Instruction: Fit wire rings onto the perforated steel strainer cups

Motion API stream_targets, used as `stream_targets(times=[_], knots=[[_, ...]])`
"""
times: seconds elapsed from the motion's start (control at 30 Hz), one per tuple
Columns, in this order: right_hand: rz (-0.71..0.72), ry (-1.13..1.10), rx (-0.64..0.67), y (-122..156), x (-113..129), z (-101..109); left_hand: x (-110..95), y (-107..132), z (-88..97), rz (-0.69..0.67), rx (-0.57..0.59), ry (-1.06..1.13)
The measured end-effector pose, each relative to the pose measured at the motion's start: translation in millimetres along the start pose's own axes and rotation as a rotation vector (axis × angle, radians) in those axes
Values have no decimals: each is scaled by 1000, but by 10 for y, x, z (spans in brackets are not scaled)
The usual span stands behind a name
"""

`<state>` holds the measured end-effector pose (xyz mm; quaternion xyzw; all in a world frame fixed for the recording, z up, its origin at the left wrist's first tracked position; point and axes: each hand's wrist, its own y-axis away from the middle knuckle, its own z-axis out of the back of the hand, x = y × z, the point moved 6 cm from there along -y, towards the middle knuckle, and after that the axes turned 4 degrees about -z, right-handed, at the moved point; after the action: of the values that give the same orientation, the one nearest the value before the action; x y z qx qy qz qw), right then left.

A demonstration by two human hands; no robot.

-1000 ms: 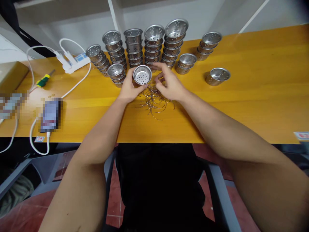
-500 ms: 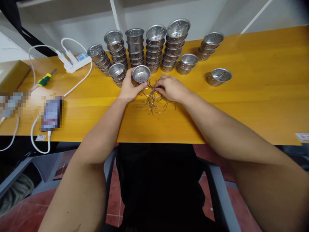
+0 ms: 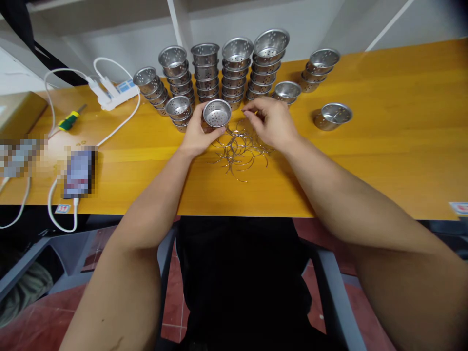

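Cup [image 3: 217, 113] in left hand [image 3: 195, 135], mouth up, just beyond wires [image 3: 237, 153]. Left thumb and fingers spread wide around cup's side, gripping it. Right hand [image 3: 277, 123]: thumb and forefinger pinched nearly together; cannot tell whether they hold anything. Cup likely light, stiff, smooth; best held by side, below rim. Wires probably springy, prone to tangle. Tall stacks [image 3: 207, 73] close behind cup, crowding far side; short stack [image 3: 287, 91] just behind right hand.

Right hand [image 3: 272, 122], 1 o'clock: anything at its fingertips too small to tell. It partly hides the short cup stack [image 3: 287, 91] behind. Phone [image 3: 79, 173], 9 o'clock: pixelated. Box [image 3: 24, 113], toward 10: cut by left edge.
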<state>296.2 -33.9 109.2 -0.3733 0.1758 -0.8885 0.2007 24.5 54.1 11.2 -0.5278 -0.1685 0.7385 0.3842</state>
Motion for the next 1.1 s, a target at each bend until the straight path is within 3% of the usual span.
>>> stream_targets(times=[0.17,0.43,0.7,0.87,1.1], knots=[[-18,-114,-98,-41,-198,-41,-2,-13,-25,-20,6,50],[-163,-574,-146,-169,-462,-159,-86,-16,-64,-20,-4,82],[-101,-517,-75,-54,-209,-202,-266,-53,0,-81,-17,10],[-90,-505,-29,5,-31,-209,-401,-18,-64,-41,-11,-3],[-93,-256,34,85,278,-111,-689,-16,-202,-28,57,-64]])
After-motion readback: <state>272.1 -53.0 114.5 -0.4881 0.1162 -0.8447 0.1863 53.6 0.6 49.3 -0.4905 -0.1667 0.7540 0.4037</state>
